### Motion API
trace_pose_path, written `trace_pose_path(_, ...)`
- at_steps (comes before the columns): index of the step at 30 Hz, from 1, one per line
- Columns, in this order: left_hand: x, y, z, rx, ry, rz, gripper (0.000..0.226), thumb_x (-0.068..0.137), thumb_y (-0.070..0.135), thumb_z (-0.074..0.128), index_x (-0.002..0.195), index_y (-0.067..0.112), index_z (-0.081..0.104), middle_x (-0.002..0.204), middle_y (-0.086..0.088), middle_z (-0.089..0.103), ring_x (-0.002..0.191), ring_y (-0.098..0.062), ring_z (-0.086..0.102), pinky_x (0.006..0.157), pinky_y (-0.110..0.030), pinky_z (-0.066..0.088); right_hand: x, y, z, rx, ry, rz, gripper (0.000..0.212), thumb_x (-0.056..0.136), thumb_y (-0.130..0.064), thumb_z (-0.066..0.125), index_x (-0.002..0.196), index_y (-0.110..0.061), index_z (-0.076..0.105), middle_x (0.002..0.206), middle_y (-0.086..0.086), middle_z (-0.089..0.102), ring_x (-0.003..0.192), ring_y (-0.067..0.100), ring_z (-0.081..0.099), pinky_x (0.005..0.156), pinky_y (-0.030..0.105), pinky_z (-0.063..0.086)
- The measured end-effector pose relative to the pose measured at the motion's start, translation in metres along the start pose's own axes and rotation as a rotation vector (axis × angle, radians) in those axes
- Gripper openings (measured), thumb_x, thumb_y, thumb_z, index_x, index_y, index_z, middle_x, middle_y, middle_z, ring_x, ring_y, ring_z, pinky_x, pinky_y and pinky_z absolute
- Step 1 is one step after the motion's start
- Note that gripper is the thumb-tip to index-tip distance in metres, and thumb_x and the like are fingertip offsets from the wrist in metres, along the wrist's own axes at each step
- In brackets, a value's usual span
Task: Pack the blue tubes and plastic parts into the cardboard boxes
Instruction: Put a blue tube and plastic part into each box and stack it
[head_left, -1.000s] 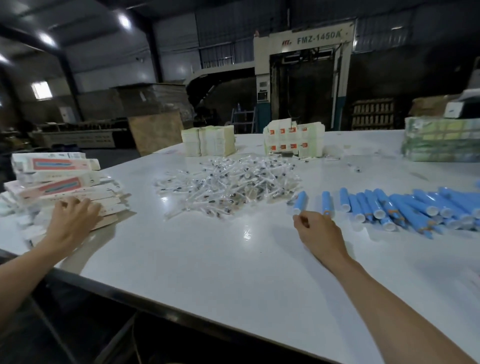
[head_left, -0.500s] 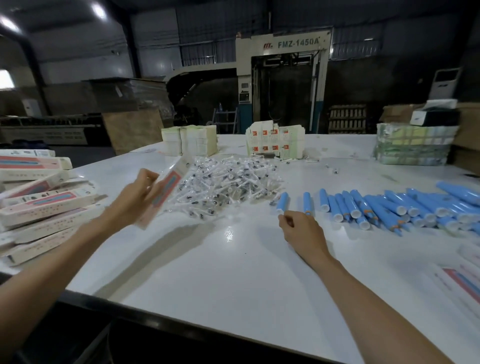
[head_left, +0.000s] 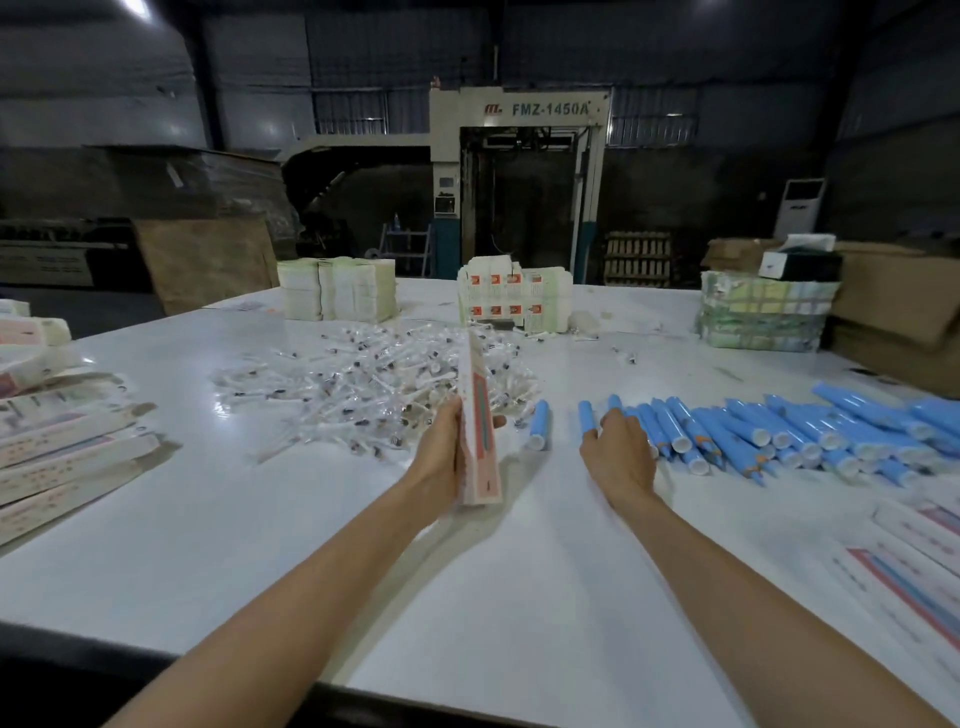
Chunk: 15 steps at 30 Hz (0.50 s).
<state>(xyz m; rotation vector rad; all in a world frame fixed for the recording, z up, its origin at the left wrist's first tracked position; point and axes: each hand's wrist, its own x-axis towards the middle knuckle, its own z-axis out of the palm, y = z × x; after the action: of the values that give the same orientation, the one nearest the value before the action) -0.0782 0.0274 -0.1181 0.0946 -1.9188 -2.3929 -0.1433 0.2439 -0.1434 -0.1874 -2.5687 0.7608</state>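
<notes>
My left hand (head_left: 441, 452) grips a long flat cardboard box (head_left: 480, 421), white with a pink and blue stripe, held on edge above the table's middle. My right hand (head_left: 618, 457) reaches to the left end of a row of blue tubes (head_left: 779, 436) with white caps, its fingers resting on the nearest ones; whether they curl round a tube is hidden. One tube (head_left: 537, 423) lies apart between my hands. A heap of clear plastic parts (head_left: 374, 384) lies just behind the box. More flat boxes (head_left: 62, 447) are piled at the left edge.
On the white table (head_left: 363, 545), stacks of pale cartons (head_left: 337, 293) and orange-marked cartons (head_left: 514, 299) stand at the back. A wrapped bundle (head_left: 763, 317) and brown cardboard (head_left: 904, 322) sit at the back right. Printed flat boxes (head_left: 909, 577) lie at the near right.
My left hand picked a flat box from the left pile and carried it right to the table's middle. My right hand shifted right onto the blue tubes.
</notes>
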Motion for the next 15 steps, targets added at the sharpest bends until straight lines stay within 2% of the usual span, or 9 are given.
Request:
trace_pose_path(3,0.002,-0.007,-0.008,-0.029,-0.024,-0.031,0.039,0.112,0.053,0.046,0.116,0.023,0.071,0.1,-0.003,0.08,0.082,-0.018,0.07,0.079,-0.035,0.058,0.012,-0.002,0.014,-0.135,-0.049,-0.02,0.038,0.108,-0.031,0.048,0.134,-0.003,0.05,0.135,0.019,0.052,0.123,0.037,0.054,0.084,0.041,0.045)
trace_pose_path(5,0.003,-0.009,-0.014,-0.126,-0.059,-0.044,0.036,0.108,0.051,0.057,0.119,0.018,0.07,0.097,-0.006,0.08,0.091,-0.024,0.078,0.086,-0.043,0.065,0.018,-0.002,0.025,-0.223,-0.062,-0.056,0.045,0.108,-0.037,0.048,0.14,-0.005,0.047,0.138,0.019,0.052,0.126,0.037,0.052,0.092,0.043,0.047)
trace_pose_path(7,0.005,-0.01,-0.017,-0.156,-0.082,-0.016,0.037,0.104,0.046,0.067,0.126,0.016,0.066,0.099,-0.008,0.082,0.104,-0.034,0.079,0.093,-0.053,0.064,0.022,-0.003,0.033,-0.335,-0.058,-0.099,0.047,0.108,-0.039,0.047,0.142,-0.007,0.044,0.138,0.016,0.053,0.128,0.034,0.051,0.096,0.042,0.047)
trace_pose_path(8,0.006,-0.011,-0.017,-0.103,-0.085,0.011,0.042,0.1,0.047,0.072,0.129,0.017,0.065,0.1,-0.007,0.083,0.106,-0.035,0.079,0.094,-0.053,0.064,0.024,-0.003,0.036,-0.382,-0.053,-0.113,0.044,0.109,-0.037,0.047,0.142,-0.008,0.044,0.138,0.015,0.053,0.128,0.033,0.052,0.096,0.041,0.046)
trace_pose_path(10,0.005,-0.011,-0.017,0.028,-0.075,0.07,0.06,0.085,0.055,0.08,0.131,0.021,0.065,0.102,-0.002,0.083,0.099,-0.026,0.081,0.084,-0.043,0.066,0.027,-0.003,0.04,-0.436,-0.036,-0.132,0.035,0.109,-0.026,0.047,0.139,-0.009,0.046,0.137,0.013,0.054,0.126,0.031,0.054,0.094,0.037,0.047)
trace_pose_path(13,0.002,-0.013,-0.018,0.107,-0.106,0.112,0.065,0.076,0.063,0.081,0.129,0.029,0.065,0.103,0.004,0.083,0.089,-0.016,0.081,0.071,-0.029,0.063,0.029,0.001,0.038,-0.328,0.006,-0.131,0.026,0.107,-0.014,0.049,0.132,-0.005,0.049,0.13,0.017,0.057,0.117,0.034,0.058,0.086,0.038,0.048)
trace_pose_path(15,-0.001,-0.013,-0.017,0.143,-0.134,0.13,0.07,0.078,0.065,0.08,0.135,0.031,0.06,0.108,0.007,0.082,0.093,-0.013,0.08,0.073,-0.027,0.062,0.028,0.003,0.029,-0.034,0.072,-0.068,0.02,0.105,-0.011,0.052,0.122,0.001,0.053,0.118,0.021,0.06,0.105,0.039,0.061,0.082,0.043,0.047)
